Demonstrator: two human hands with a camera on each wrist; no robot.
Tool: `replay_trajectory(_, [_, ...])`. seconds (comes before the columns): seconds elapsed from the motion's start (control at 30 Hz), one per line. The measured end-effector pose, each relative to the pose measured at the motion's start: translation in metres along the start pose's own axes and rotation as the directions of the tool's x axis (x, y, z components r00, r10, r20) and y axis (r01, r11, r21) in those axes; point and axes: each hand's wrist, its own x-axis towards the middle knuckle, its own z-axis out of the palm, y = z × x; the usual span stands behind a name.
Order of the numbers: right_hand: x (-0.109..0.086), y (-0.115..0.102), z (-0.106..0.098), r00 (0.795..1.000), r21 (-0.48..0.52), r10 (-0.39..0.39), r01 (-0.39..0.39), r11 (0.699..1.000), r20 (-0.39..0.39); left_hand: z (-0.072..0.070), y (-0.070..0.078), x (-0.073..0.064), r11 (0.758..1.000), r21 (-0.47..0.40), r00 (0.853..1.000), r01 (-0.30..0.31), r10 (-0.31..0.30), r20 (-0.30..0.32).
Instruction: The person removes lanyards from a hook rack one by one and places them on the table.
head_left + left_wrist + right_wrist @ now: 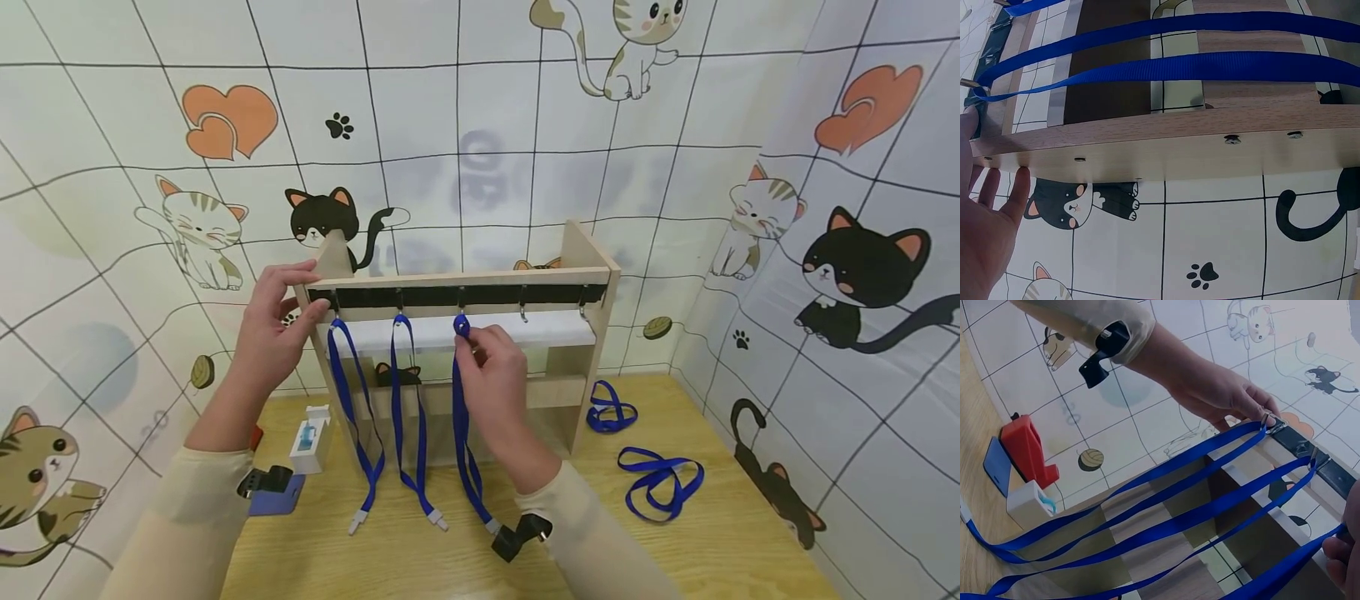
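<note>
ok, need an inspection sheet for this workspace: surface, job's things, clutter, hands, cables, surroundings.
Surface: wood-grain table.
Job's things: wooden rack; two blue lanyards hang at its left; third lanyard at the middle; two right hooks bare; two loose lanyards right of the rack.
Clutter: white box, blue item, red object, left of the rack.
Hands: left hand holds the rack's left edge; right hand pinches the third lanyard near its top.
Cables: nothing seen.
Surroundings: cat-print backdrop.

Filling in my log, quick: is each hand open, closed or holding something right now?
Left hand: closed, gripping the upper corner of the wooden rack.
Right hand: closed, pinching a blue strap at the middle hook.
</note>
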Motion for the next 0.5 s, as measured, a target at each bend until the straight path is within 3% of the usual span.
replay_trajectory(0.3, [-0.005,-0.011,-0.028,0.999,0.038,-0.035,0.035,0.999,0.013,0.002,-0.003,-0.001,1.0,0.005,1.0,-0.008,0.008,-0.001])
replay_trajectory(0.5, [0.001,-0.013,-0.06,0.989,0.057,-0.148,0.147,0.987,-0.003,0.0,-0.001,0.001,1.0,0.015,1.0,-0.021,0.021,-0.005])
